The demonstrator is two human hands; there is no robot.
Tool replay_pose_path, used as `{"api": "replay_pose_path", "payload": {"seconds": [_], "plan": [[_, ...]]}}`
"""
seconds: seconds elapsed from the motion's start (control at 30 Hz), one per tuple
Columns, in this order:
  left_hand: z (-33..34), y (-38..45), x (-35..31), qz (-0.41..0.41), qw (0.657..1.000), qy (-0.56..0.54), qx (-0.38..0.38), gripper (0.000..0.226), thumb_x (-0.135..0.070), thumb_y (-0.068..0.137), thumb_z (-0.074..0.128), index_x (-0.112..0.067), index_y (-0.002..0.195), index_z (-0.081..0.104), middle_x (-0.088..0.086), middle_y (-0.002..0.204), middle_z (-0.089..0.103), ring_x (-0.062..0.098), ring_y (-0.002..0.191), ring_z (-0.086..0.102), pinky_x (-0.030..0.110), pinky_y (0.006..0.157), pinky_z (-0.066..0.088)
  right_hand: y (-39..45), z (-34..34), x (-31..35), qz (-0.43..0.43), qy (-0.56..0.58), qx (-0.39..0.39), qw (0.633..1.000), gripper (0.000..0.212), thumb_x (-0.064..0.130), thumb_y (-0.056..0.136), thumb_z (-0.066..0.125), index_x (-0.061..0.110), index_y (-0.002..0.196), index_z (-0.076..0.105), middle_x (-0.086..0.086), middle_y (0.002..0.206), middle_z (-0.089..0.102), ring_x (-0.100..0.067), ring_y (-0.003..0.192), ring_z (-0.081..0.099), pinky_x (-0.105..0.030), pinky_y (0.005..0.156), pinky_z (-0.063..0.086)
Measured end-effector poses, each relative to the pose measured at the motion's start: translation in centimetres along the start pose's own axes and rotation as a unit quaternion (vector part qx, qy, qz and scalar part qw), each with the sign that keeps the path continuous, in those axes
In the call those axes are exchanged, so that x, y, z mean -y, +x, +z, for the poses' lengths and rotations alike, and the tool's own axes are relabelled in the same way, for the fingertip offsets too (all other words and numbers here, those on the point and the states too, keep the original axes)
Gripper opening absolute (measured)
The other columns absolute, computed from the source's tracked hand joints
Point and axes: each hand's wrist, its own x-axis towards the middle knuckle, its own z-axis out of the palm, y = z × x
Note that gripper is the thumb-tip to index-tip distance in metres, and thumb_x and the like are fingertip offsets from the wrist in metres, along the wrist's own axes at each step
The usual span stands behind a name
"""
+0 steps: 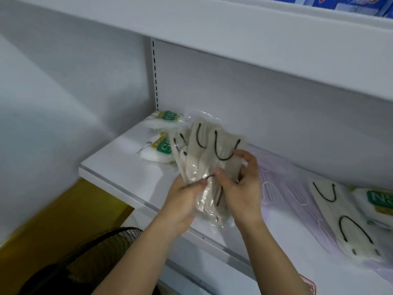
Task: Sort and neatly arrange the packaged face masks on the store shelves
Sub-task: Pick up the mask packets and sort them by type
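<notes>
- Both hands, left (182,201) and right (240,188), pinch a fanned beige stack (204,154).
- Green-label packs (163,133) sit grouped left.
- Pink masks (282,188) and a beige pack (342,218) still overlap untidily; looks roughly midway.

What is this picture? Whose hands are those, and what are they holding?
A person wears a camera on their head, so you see what they see, looking down at their own arms. The left hand and right hand both grip a bundle of beige masks in clear wrappers, with black ear loops. They stand at a white store shelf. On it lie white masks with green labels, pale purple masks, and another beige mask.
</notes>
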Motion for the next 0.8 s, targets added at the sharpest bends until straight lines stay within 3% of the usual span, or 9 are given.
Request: {"api": "replay_pose_path", "payload": {"seconds": [0.13,0.23,0.3,0.43,0.5,0.6,0.67,0.7,0.8], "plan": [[-4.5,1.2,-4.0,0.041,0.994,0.001,-0.105,0.021,0.003,0.096,0.061,-0.003,0.116,0.066,0.012,0.092,0.076,0.04,0.099,0.073,0.044,0.069,0.062,0.9,0.8,-0.9,-0.046,-0.074,0.046,0.995,0.035,0.01,0.097,0.065,0.032,0.122,0.053,0.013,0.112,0.063,-0.006,0.103,0.063,-0.02,0.081,0.05],[-7.0,0.8,-6.4,0.065,0.985,-0.013,-0.156,0.017,0.001,0.098,0.06,-0.01,0.11,0.064,0.002,0.083,0.075,0.024,0.092,0.074,0.031,0.057,0.059,1.1,0.6,-3.0,-0.065,-0.16,0.222,0.96,0.021,0.003,0.097,0.062,0.022,0.108,0.064,0.012,0.099,0.07,-0.006,0.09,0.065,-0.02,0.078,0.049],[-7.9,0.1,-7.0,0.065,0.985,-0.009,-0.157,0.018,-0.002,0.099,0.059,-0.014,0.113,0.062,0.001,0.09,0.07,0.018,0.09,0.069,0.029,0.056,0.054,1.1,0.8,-4.4,-0.086,-0.226,0.256,0.936,0.021,0.006,0.095,0.06,0.02,0.109,0.066,0.009,0.105,0.07,-0.005,0.091,0.061,-0.025,0.082,0.048],[-8.4,-0.8,-6.8,0.037,0.99,-0.017,-0.136,0.019,-0.004,0.099,0.061,-0.022,0.095,0.059,-0.003,0.085,0.061,0.01,0.072,0.055,0.026,0.055,0.046,1.6,1.3,-6.0,-0.114,-0.367,0.175,0.906,0.041,0.027,0.08,0.058,0.026,0.12,0.062,0.005,0.128,0.063,-0.026,0.121,0.053,-0.046,0.105,0.043],[-8.7,-0.7,-6.4,0.03,0.987,-0.004,-0.155,0.018,-0.003,0.097,0.063,-0.021,0.098,0.062,0.0,0.082,0.066,0.013,0.073,0.06,0.029,0.058,0.048,2.2,1.6,-6.0,-0.101,-0.403,0.166,0.894,0.043,0.035,0.079,0.063,0.029,0.122,0.063,0.006,0.127,0.065,-0.025,0.121,0.054,-0.042,0.106,0.043],[-9.4,-0.3,-5.7,0.01,0.99,-0.012,-0.139,0.027,0.0,0.094,0.066,-0.011,0.118,0.068,0.012,0.096,0.078,0.031,0.086,0.075,0.042,0.071,0.059,3.1,1.8,-6.6,-0.122,-0.419,0.112,0.893,0.02,0.029,0.082,0.068,0.029,0.101,0.074,0.01,0.096,0.075,-0.016,0.092,0.068,-0.025,0.082,0.047],[-9.5,-0.2,-5.3,-0.004,0.993,-0.016,-0.12,0.033,0.002,0.093,0.065,-0.008,0.125,0.067,0.018,0.109,0.076,0.036,0.096,0.075,0.048,0.076,0.061,3.2,1.7,-6.2,-0.098,-0.35,0.032,0.931,0.008,0.016,0.088,0.068,0.02,0.083,0.074,0.004,0.073,0.072,-0.021,0.072,0.066,-0.021,0.067,0.046],[-9.4,-0.2,-5.2,-0.009,0.993,-0.013,-0.114,0.032,0.002,0.093,0.065,-0.008,0.124,0.068,0.019,0.108,0.076,0.036,0.095,0.076,0.048,0.074,0.062,3.2,1.5,-5.8,-0.058,-0.3,-0.001,0.952,0.016,0.014,0.092,0.066,0.018,0.077,0.068,0.003,0.066,0.066,-0.022,0.068,0.063,-0.017,0.061,0.042],[-8.8,-0.2,-4.8,-0.017,0.996,-0.005,-0.086,0.032,0.003,0.092,0.064,-0.007,0.122,0.069,0.019,0.106,0.077,0.035,0.093,0.076,0.047,0.075,0.061,2.7,0.2,-3.0,-0.024,-0.156,-0.057,0.986,0.017,0.015,0.1,0.058,0.021,0.085,0.064,0.002,0.068,0.058,-0.015,0.067,0.053,-0.018,0.062,0.039]]}}
